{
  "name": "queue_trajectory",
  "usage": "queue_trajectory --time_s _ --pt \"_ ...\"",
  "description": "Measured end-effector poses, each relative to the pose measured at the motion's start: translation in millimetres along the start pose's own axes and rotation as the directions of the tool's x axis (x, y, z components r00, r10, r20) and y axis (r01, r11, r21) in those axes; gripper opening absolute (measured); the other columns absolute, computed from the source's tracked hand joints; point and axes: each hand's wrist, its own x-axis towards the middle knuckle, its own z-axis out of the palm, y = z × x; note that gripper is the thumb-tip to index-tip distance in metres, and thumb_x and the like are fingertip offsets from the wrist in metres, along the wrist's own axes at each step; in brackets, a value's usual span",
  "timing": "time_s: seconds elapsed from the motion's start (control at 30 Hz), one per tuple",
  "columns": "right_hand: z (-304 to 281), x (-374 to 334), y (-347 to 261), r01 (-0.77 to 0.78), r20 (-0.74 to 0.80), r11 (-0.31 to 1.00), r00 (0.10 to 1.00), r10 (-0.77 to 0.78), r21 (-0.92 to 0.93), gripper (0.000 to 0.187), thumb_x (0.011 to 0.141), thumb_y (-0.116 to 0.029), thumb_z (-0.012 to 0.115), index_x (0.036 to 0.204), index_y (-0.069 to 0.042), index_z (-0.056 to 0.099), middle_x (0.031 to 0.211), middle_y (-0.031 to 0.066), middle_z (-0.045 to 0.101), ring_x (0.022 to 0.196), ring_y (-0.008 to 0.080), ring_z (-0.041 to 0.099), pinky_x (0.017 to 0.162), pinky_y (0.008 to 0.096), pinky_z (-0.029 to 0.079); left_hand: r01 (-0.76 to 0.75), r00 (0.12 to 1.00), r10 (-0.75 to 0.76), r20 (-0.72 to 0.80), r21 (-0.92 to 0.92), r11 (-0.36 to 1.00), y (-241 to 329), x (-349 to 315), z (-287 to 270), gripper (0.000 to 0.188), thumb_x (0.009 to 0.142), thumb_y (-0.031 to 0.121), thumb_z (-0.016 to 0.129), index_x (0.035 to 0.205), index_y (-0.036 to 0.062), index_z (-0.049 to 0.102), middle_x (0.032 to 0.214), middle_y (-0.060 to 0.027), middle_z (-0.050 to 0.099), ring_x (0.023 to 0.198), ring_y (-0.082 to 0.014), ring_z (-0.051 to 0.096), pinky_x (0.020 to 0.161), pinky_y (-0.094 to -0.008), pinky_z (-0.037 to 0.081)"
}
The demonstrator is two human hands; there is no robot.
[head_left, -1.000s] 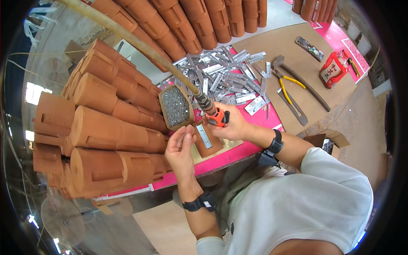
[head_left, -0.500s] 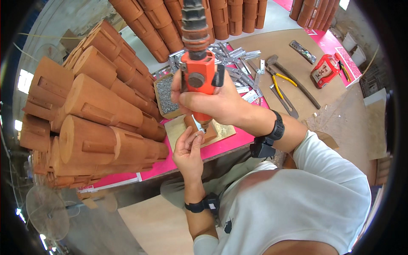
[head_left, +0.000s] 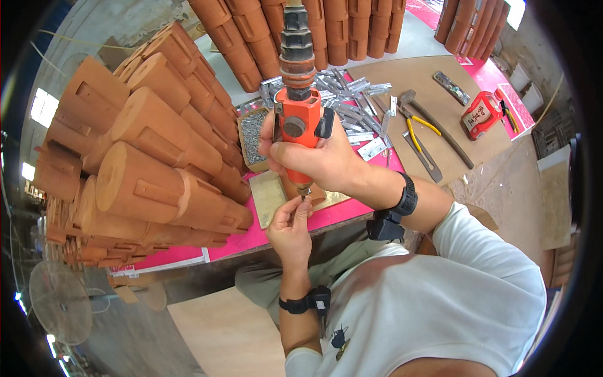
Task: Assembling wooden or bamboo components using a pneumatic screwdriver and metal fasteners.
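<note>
A red power screwdriver (head_left: 304,112) stands upright in my right hand (head_left: 323,157), its bit pointing down and a black ribbed hose-like part rising from its top. Just under the bit, my left hand (head_left: 290,229) pinches what looks like a small screw between thumb and forefinger; the fingertips hide most of it. Behind these fingers lies a brown curved piece (head_left: 318,193), mostly covered by the tool and hands. It rests on a pale wooden board (head_left: 267,200) at the table's front edge.
A cardboard box of small grey screws (head_left: 254,138) stands behind the board. Metal strips (head_left: 358,116) lie heaped beyond. Stacked brown cylinders (head_left: 157,182) crowd the left. Farther right are a hammer (head_left: 440,129), yellow-handled pliers (head_left: 422,125) and a red container (head_left: 482,116).
My left fingers have come up to the tip of the screwdriver's bit and meet it. The shiny metal strip seen on the brown piece is now hidden. The whole view has shifted slightly.
</note>
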Motion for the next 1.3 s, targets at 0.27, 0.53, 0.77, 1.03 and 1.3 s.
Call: queue_trajectory --time_s 0.27,0.53,0.77,1.03,1.3 --pt "-3.6 -4.9 5.1 -0.011 -0.011 0.996 1.000 0.010 -0.091 0.012 0.083 -0.005 0.070 0.094 -0.002 0.065 0.082 0.0000 0.065 0.077 0.0064 0.061 0.068 0.0269 0.052 -0.079 0.994 0.090 -0.056 0.176 0.981 -4.6 2.0 6.7 0.015 0.091 0.009 0.077 0.097 -0.0044 0.072 0.084 -0.0025 0.071 0.072 -0.0054 0.061 0.067 -0.0205 0.049" --pt "-17.7 18.6 33.5 0.122 -0.043 0.968 0.990 -0.135 -0.220 0.018 0.082 -0.003 0.068 0.099 -0.001 0.063 0.090 0.0031 0.067 0.083 0.0081 0.062 0.075 0.0274 0.053 -0.394 0.896 0.429 0.112 0.643 0.656 -8.0 57.6 13.7 0.016 0.076 0.006 0.081 0.091 0.0029 0.077 0.118 -0.0087 0.067 0.116 -0.0308 0.053 0.101 -0.0425 0.042" --pt "-33.2 36.1 68.6 0.068 -0.092 0.956 0.991 -0.097 -0.285 0.022 0.079 -0.003 0.069 0.100 -0.002 0.062 0.091 0.0027 0.066 0.086 0.0088 0.063 0.078 0.0276 0.053 -0.334 0.929 0.345 0.132 0.701 0.630 -16.3 75.2 15.2 0.016 0.078 0.007 0.080 0.092 0.0022 0.078 0.123 -0.0134 0.065 0.117 -0.0302 0.053 0.101 -0.0416 0.044" --pt "-32.3 38.5 66.7 0.112 0.005 0.963 0.993 -0.114 -0.246 0.019 0.080 -0.001 0.066 0.099 -0.002 0.061 0.091 0.0044 0.066 0.086 0.0108 0.063 0.076 0.0289 0.053 -0.129 0.988 0.151 -0.019 0.421 0.898 -26.2 73.0 16.6 0.016 0.083 0.006 0.078 0.097 -0.0027 0.076 0.123 -0.0138 0.066 0.099 -0.0197 0.066 0.079 -0.0297 0.055" --pt "-32.2 37.9 63.6 0.063 0.002 0.989 0.998 -0.063 -0.131 0.017 0.080 0.000 0.064 0.097 -0.001 0.061 0.087 0.0032 0.065 0.081 0.0091 0.061 0.071 0.0279 0.052 -0.203 0.978 0.201 0.050 0.427 0.881 -23.6 76.3 15.1 0.015 0.083 0.000 0.073 0.097 -0.0038 0.073 0.113 -0.0114 0.070 0.087 -0.0157 0.067 0.071 -0.0267 0.054"
